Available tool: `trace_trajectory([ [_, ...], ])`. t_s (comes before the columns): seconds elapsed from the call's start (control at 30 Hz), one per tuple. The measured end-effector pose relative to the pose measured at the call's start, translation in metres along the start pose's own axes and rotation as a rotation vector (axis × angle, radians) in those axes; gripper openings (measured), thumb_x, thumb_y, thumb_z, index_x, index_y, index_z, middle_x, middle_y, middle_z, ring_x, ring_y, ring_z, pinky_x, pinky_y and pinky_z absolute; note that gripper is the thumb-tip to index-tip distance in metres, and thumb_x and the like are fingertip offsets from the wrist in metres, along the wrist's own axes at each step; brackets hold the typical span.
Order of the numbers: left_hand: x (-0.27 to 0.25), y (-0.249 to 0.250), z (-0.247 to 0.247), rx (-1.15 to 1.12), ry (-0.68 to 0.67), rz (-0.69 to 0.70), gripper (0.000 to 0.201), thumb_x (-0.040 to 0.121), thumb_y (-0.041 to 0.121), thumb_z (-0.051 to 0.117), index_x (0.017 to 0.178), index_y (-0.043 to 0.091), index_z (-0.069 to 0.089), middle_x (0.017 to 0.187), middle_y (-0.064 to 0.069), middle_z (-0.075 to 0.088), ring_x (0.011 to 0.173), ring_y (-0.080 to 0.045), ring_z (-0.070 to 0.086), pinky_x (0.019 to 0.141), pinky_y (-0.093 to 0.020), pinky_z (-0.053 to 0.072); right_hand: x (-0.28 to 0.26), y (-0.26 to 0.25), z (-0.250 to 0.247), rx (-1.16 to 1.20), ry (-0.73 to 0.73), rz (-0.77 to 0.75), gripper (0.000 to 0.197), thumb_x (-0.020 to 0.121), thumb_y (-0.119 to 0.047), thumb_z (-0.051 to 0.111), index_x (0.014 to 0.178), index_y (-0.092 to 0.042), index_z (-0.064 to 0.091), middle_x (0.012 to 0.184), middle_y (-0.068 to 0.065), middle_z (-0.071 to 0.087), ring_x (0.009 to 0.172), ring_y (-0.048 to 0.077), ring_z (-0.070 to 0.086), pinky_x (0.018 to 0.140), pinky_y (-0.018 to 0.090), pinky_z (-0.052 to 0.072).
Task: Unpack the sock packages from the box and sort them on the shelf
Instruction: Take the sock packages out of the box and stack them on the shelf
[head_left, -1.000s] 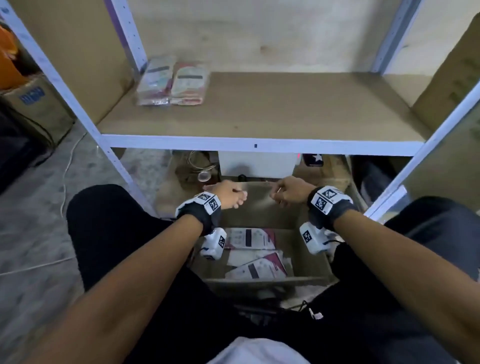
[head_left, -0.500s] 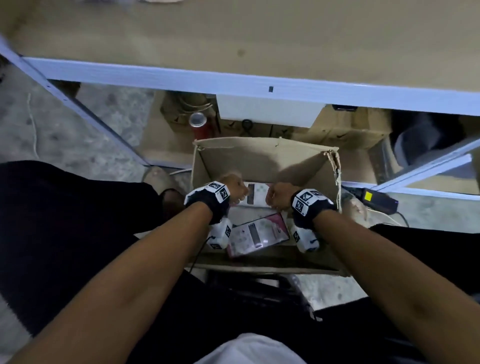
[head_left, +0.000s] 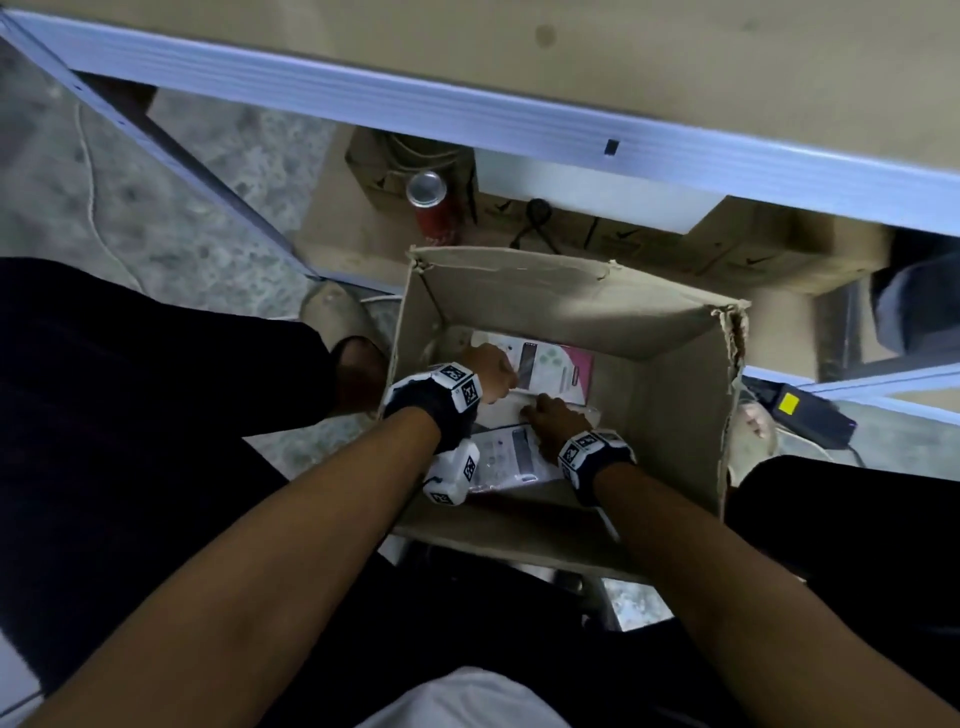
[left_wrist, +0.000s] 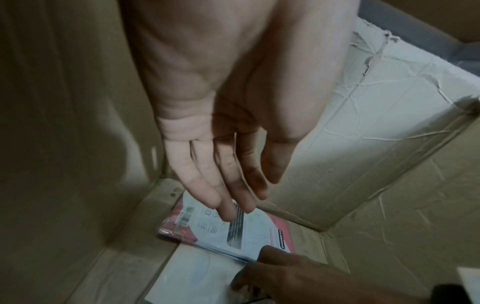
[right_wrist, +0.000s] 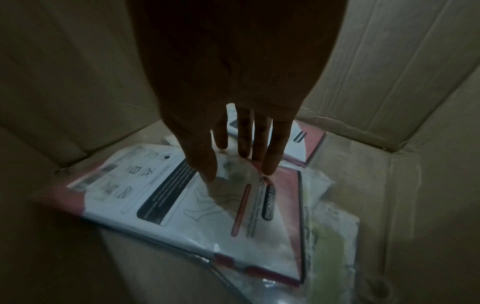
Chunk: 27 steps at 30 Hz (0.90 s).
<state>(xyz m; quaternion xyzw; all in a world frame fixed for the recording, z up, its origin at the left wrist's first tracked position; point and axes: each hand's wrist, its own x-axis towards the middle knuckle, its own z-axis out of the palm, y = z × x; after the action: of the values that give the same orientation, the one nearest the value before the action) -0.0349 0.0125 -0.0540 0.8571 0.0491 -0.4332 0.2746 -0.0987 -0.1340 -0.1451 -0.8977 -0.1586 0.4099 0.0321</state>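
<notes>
An open cardboard box (head_left: 670, 415) stands on the floor between my knees, under the shelf's front rail (head_left: 519, 119). Several flat sock packages lie on its bottom. A pink and white package (head_left: 558, 371) lies at the far side, and another (head_left: 511, 457) nearer me. My left hand (head_left: 491, 371) reaches down with straight fingers (left_wrist: 228, 211) to the far package (left_wrist: 249, 230), holding nothing. My right hand (head_left: 545, 415) hangs open over the near package (right_wrist: 182, 205), its fingertips (right_wrist: 270, 168) just above the wrapper. I cannot tell whether either hand touches.
A red can (head_left: 434, 208), a white box (head_left: 587, 197) and brown cartons (head_left: 753, 249) sit under the shelf behind the box. A black power adapter (head_left: 800, 415) lies to the right, a slanting shelf post (head_left: 208, 171) to the left. A clear greenish pack (right_wrist: 327, 236) lies beneath the near package.
The view has tilted down from the shelf to the box. Both hands have dropped from the box's rim to the packages at its bottom, fingers now straightened.
</notes>
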Motion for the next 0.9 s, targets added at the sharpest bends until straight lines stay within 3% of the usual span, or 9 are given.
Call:
trace_trajectory([
  [0.1,-0.002,-0.001,-0.001,-0.013,-0.025,-0.008,0.031,0.098,0.016,0.054,0.104,-0.009,0.071,0.106,-0.025,0.072,0.1,-0.04,0.069,0.089,-0.045,0.058,0.002,-0.003,0.01,0.01,0.06,-0.011,0.055,0.095,-0.011,0.055,0.146,-0.012,0.034,0.145,0.017,0.036,0.132,0.035,0.04,0.101,0.05,0.046],
  [0.2,-0.005,-0.001,-0.003,0.04,-0.027,0.0,0.033,0.099,0.019,0.052,0.108,-0.007,0.07,0.11,-0.024,0.071,0.103,-0.039,0.068,0.092,-0.044,0.056,0.004,-0.001,0.009,-0.009,0.005,-0.019,0.057,0.095,-0.014,0.059,0.146,-0.012,0.034,0.144,0.018,0.042,0.133,0.035,0.041,0.104,0.048,0.044],
  [0.3,-0.005,0.001,-0.003,0.084,-0.04,0.004,0.033,0.1,0.018,0.05,0.11,-0.005,0.07,0.112,-0.022,0.071,0.104,-0.038,0.067,0.092,-0.045,0.056,0.008,0.002,0.003,0.023,-0.036,-0.066,0.047,0.094,-0.02,0.063,0.138,-0.011,0.048,0.14,0.016,0.049,0.131,0.033,0.046,0.105,0.044,0.043],
  [0.4,-0.006,0.004,-0.003,0.12,-0.035,0.018,0.029,0.1,0.014,0.048,0.115,0.0,0.068,0.117,-0.018,0.069,0.108,-0.033,0.065,0.095,-0.04,0.055,0.019,0.007,-0.018,0.081,0.068,-0.066,0.038,0.094,-0.018,0.062,0.131,-0.01,0.057,0.133,0.014,0.058,0.123,0.031,0.056,0.103,0.046,0.046],
  [0.5,-0.007,0.005,-0.003,0.164,0.001,0.041,0.031,0.1,0.013,0.044,0.118,0.001,0.067,0.124,-0.016,0.065,0.113,-0.031,0.062,0.096,-0.035,0.05,0.031,0.013,-0.042,0.094,0.23,0.019,0.037,0.093,-0.016,0.061,0.129,-0.007,0.059,0.132,0.016,0.056,0.125,0.033,0.052,0.102,0.044,0.046],
  [0.6,-0.005,0.004,-0.002,0.168,-0.001,0.052,0.033,0.101,0.016,0.044,0.115,-0.001,0.067,0.118,-0.018,0.067,0.109,-0.032,0.063,0.096,-0.037,0.05,0.041,0.022,-0.055,0.048,0.316,0.079,0.04,0.092,-0.014,0.062,0.131,-0.006,0.058,0.135,0.018,0.051,0.128,0.035,0.048,0.101,0.041,0.045],
  [0.8,0.001,-0.003,0.0,0.126,0.026,0.058,0.029,0.098,0.015,0.049,0.111,0.0,0.07,0.115,-0.017,0.069,0.106,-0.031,0.066,0.094,-0.04,0.055,0.05,0.026,-0.052,0.086,0.21,0.136,0.04,0.092,-0.008,0.06,0.132,-0.005,0.054,0.139,0.017,0.051,0.126,0.038,0.053,0.101,0.046,0.047],
  [0.9,0.003,-0.005,0.002,0.127,0.04,0.06,0.027,0.098,0.015,0.051,0.114,0.002,0.069,0.119,-0.015,0.068,0.11,-0.028,0.065,0.096,-0.039,0.053,0.05,0.023,-0.044,0.098,0.173,0.152,0.042,0.093,-0.011,0.06,0.134,-0.007,0.053,0.142,0.018,0.045,0.132,0.037,0.045,0.106,0.048,0.041],
])
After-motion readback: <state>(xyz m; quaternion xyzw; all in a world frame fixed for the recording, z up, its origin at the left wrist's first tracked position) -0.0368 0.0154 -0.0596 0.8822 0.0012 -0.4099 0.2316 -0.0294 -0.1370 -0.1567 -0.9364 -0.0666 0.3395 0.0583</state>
